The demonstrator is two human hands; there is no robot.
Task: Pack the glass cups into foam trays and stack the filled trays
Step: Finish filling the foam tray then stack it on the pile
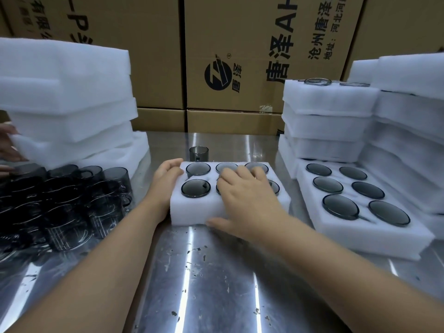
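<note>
A white foam tray (192,210) sits mid-table with several dark glass cups (195,188) seated in its holes. My left hand (167,176) grips the tray's left end, fingers curled over the top edge. My right hand (242,193) lies across the tray's top with fingers spread over the cups and its thumb against the front wall. A lone smoky cup (198,153) stands just behind the tray. Many loose dark cups (64,203) crowd the table at the left.
A filled tray (360,227) lies at the right, with stacks of filled trays (331,121) behind it. Empty foam trays (67,99) are piled at the left, where another person's hand (8,145) touches them. Cardboard boxes (230,56) wall the back.
</note>
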